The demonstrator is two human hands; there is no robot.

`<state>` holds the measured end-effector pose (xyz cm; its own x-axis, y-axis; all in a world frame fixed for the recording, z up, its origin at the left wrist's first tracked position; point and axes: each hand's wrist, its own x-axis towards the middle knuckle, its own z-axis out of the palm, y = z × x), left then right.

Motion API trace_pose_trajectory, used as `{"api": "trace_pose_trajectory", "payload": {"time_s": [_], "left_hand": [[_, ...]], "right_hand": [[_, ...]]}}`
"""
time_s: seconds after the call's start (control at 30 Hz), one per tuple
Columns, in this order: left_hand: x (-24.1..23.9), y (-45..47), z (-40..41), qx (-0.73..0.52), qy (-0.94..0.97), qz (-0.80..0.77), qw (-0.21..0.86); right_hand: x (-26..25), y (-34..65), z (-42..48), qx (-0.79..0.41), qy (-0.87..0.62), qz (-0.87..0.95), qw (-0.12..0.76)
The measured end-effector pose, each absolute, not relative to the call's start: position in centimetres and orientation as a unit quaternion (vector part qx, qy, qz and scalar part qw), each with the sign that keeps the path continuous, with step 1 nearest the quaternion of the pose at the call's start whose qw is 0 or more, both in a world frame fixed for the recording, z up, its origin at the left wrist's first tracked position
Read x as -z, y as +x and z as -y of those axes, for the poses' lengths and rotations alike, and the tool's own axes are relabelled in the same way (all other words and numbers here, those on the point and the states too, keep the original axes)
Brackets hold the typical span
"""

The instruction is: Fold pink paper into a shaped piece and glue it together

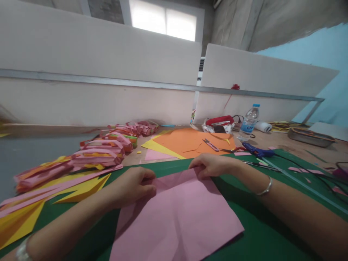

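A sheet of pink paper (176,214) with crease lines lies over the green cutting mat (258,232), its far edge raised. My left hand (136,186) pinches that sheet at its far left corner, thumb and fingers closed on it. At the far right corner, my right hand (210,166) grips the same sheet between thumb and curled fingers. Along the far edge, between the two hands, runs a folded strip. Just beyond the right hand are small pink-handled snips (210,145) and red-handled scissors (236,149).
Several pink paper baskets (98,152) and yellow paper pieces (84,188) lie left. Orange sheets (187,141) sit behind the mat. At right are a blue glue gun (257,149), its cord, a water bottle (248,123) and a metal tray (311,137). White panels (108,101) stand behind.
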<state>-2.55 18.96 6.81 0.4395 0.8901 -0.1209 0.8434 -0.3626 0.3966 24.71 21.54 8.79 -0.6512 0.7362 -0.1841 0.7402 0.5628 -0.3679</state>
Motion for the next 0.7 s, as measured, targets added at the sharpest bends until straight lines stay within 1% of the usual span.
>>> {"api": "trace_pose_trajectory", "payload": {"time_s": [0.07,0.17,0.3,0.5,0.7], "left_hand": [[-6.7,-2.6,-19.0,-0.055,0.825,-0.525,0.200],[-6.9,-2.5,-19.0,-0.053,0.831,-0.523,0.181],[-7.2,-2.1,-18.4,-0.058,0.845,-0.515,0.131],[-7.2,-1.2,-17.6,-0.065,0.880,-0.468,0.048],[-7.3,-0.5,-17.1,-0.038,0.904,-0.426,0.012]], "right_hand": [[-8.8,25.0,-21.8,0.220,0.409,-0.886,0.008],[-8.7,24.6,-21.4,0.202,0.404,-0.892,-0.003],[-8.5,23.1,-20.3,0.142,0.401,-0.904,-0.033],[-7.9,21.9,-18.8,0.041,0.330,-0.941,-0.063],[-7.2,21.7,-18.7,-0.010,0.315,-0.948,-0.036]]}}
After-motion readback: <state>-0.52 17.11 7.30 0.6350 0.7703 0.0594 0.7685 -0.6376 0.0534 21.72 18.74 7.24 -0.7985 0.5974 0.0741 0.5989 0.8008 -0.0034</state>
